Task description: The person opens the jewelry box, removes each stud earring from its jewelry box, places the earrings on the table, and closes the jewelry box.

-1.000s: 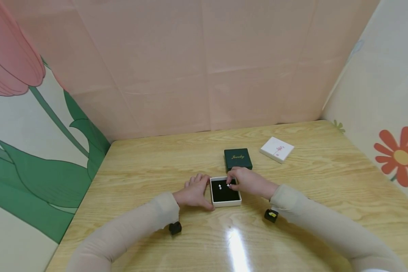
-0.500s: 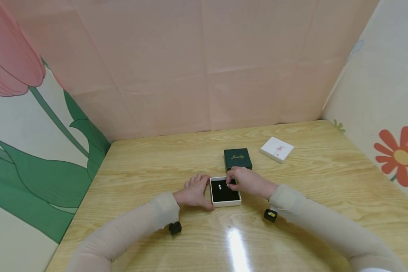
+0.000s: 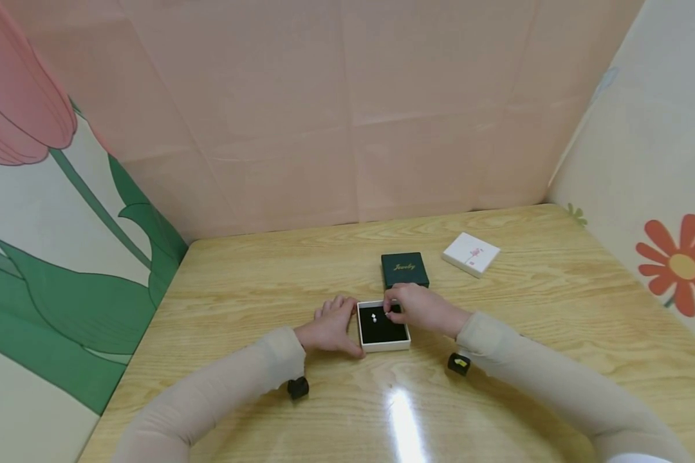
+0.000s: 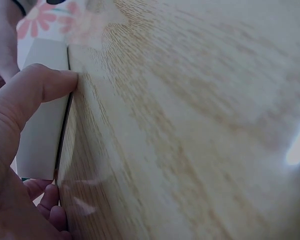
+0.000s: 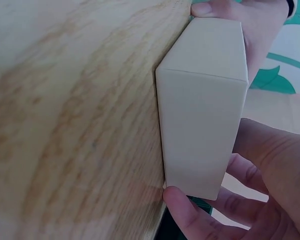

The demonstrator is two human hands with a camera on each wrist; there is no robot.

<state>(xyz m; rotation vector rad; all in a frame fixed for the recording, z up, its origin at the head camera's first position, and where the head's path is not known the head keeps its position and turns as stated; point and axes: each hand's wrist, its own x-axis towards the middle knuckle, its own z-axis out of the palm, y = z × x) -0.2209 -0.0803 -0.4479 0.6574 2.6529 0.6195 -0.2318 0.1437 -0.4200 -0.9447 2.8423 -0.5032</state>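
Note:
A shallow white jewelry box (image 3: pixel 387 346) with a black pad (image 3: pixel 382 334) stands uncovered on the wooden table. My left hand (image 3: pixel 336 326) grips it from the left, thumb at the near side and fingers at the far corner. A small white earring (image 3: pixel 374 317) sits on the pad. To its right, my right hand (image 3: pixel 425 310) pinches a second tiny earring (image 3: pixel 387 314), mostly covered by thumb and forefinger. In the left wrist view my thumb presses the box wall (image 4: pixel 42 130). The right wrist view shows the outer wall (image 5: pixel 202 132), which hides the pinch.
Just behind the jewelry box lies a dark green box (image 3: pixel 404 269) with gold "Jewelry" lettering. Farther right is a flat white box (image 3: pixel 471 254) with a pink flower print. Black wrist cameras (image 3: pixel 459 364) hang below both sleeves.
The right hand has shifted very slightly left, and the pinched earring now shows less between its fingertips. The left hand and the jewelry box have stayed in place.

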